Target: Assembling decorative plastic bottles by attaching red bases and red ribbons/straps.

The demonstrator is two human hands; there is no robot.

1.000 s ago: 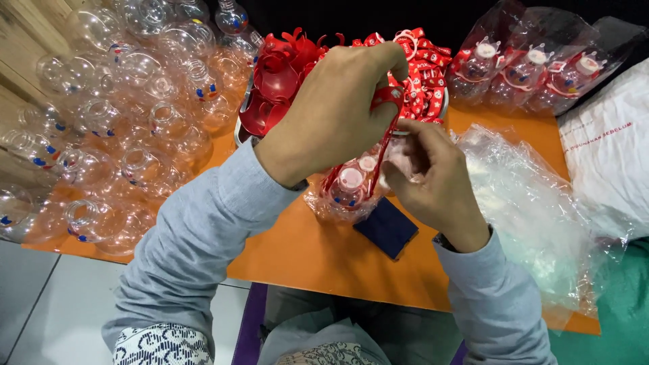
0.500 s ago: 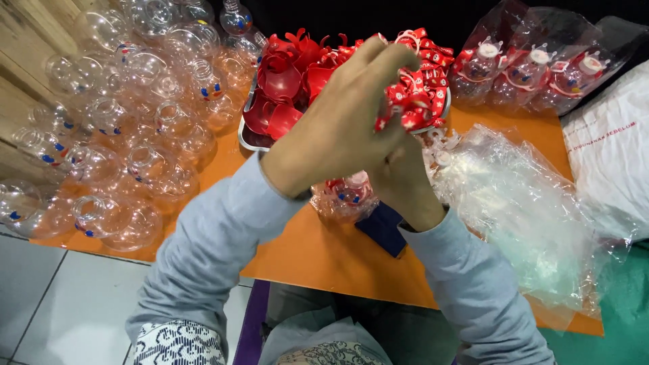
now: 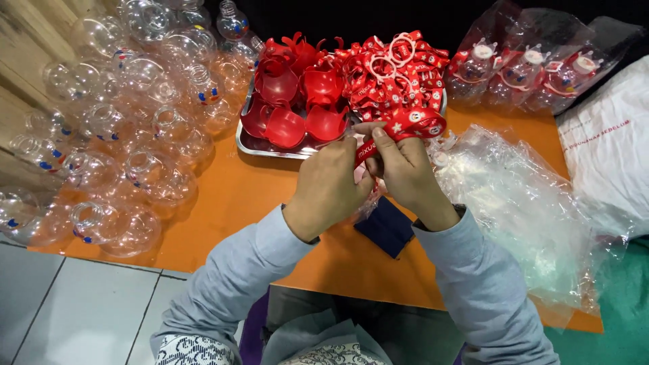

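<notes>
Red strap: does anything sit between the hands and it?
No. Both the left hand and the right hand already pinch the red strap directly, just in front of the metal tray. Nothing visible lies between fingers and strap.

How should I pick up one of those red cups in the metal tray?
Probably pinch a red cup by its thin upper rim, coming from above on the near side. The cups lie open-side up and crowded in the metal tray, so their sides are hard to reach.
</notes>
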